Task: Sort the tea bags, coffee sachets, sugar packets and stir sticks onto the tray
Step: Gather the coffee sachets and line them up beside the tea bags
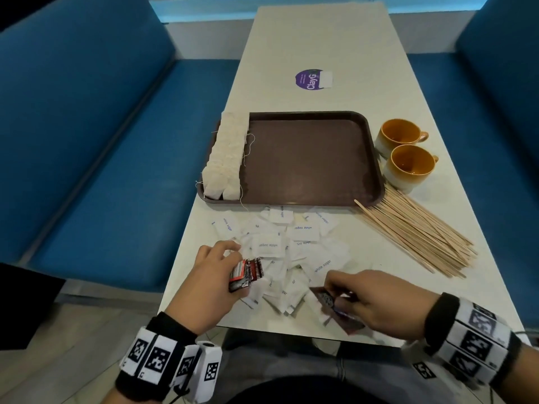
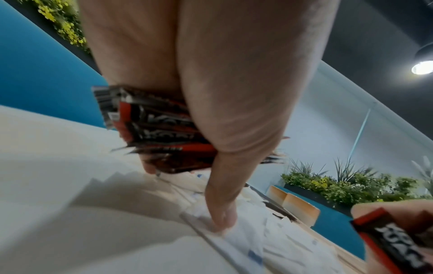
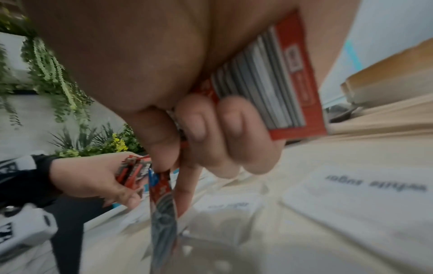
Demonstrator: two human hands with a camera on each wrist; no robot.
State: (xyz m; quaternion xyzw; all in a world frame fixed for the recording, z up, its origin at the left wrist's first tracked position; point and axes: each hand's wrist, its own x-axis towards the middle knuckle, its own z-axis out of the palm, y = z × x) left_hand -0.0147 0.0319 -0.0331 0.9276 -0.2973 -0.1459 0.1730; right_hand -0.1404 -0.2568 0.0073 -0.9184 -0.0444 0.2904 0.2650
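A brown tray [image 1: 309, 158] lies mid-table with white tea bags [image 1: 227, 158] lined along its left side. White sugar packets [image 1: 280, 249] are heaped on the table in front of it. Wooden stir sticks [image 1: 414, 231] fan out at the right. My left hand [image 1: 215, 275] grips a bundle of red-and-black coffee sachets [image 1: 246, 272], seen fanned in the left wrist view [image 2: 154, 129]. My right hand [image 1: 358, 298] holds more coffee sachets [image 3: 276, 89] in its curled fingers and pinches one sachet [image 1: 326, 298] at the near edge of the sugar heap.
Two orange cups [image 1: 402, 135] [image 1: 411, 167] stand right of the tray. A purple round sticker [image 1: 309, 79] marks the far table. Blue benches [image 1: 102, 141] flank both sides. The near table edge runs just under both wrists.
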